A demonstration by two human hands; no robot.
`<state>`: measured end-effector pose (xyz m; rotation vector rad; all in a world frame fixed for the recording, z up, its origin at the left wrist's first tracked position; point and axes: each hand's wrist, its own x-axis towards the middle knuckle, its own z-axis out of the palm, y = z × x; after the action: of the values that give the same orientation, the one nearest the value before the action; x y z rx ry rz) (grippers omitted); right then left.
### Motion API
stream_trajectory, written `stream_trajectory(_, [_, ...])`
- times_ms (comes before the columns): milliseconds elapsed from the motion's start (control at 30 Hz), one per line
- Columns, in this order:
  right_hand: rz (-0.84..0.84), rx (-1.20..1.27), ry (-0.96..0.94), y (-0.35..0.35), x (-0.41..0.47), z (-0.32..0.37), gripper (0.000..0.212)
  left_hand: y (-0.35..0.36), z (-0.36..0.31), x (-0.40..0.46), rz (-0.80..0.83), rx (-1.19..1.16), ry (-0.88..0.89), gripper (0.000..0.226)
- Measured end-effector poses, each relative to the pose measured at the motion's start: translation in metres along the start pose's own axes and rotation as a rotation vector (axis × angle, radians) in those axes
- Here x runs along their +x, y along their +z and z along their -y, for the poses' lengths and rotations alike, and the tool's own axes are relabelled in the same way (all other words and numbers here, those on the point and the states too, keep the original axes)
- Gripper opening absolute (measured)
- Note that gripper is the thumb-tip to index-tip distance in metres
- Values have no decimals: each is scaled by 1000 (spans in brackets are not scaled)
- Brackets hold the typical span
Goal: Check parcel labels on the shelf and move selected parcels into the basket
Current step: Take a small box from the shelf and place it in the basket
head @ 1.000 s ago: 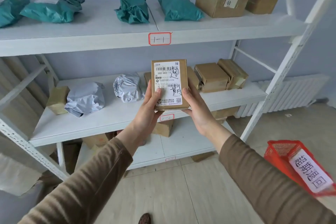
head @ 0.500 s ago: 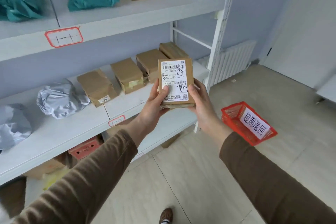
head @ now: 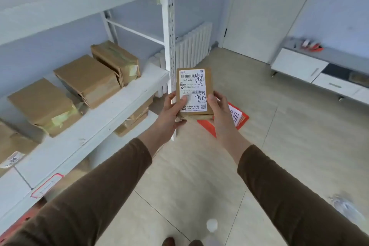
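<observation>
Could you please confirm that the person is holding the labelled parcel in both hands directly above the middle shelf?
Not quite: in the head view both the left hand and right hand hold the labelled parcel, but over the floor above the red basket, beyond the shelf's end.

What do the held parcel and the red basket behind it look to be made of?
Parcel: seemingly brown corrugated cardboard, matte, layered edge at the bottom, with a glossy white paper label. Basket: likely red moulded plastic; mostly hidden, so uncertain.

Brown parcel (head: 194, 91) – white label (head: 193, 90); red basket (head: 242, 119) – brown sleeves (head: 95, 191)
</observation>
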<state>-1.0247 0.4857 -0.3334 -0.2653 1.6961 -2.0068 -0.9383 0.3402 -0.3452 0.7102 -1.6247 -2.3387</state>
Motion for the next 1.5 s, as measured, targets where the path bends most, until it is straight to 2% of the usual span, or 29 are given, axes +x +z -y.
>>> stream_trajectory(67, [-54,13,12,-21,14,0,24,18,9,26,38,3,-45,57])
stream_trajectory(233, [-141,14,41,-86,63,3,31,76,25,87,108,24,-100,56])
stream_trajectory(400, [-165,25,78,-155,121,14,44,142,36,148,112,37,-124,52])
stream_trajectory(533, [-164,18,102,-199,165,24,47,184,45,190,114,0,-136,52])
stream_trajectory(867, [-158,1,236,-241,302,15,39,212,63,313,29,-5,-174,67])
stream_trajectory(1133, [-92,-34,287,-263,439,10,20,228,70,441,-38,-125,-198,67])
stream_trajectory(1400, [37,-58,379,-307,548,-18,40,252,97,536,-174,-205,-235,72])
stream_trajectory(1500, [127,-97,428,-329,592,-36,39,267,117,569,-259,-236,-264,71])
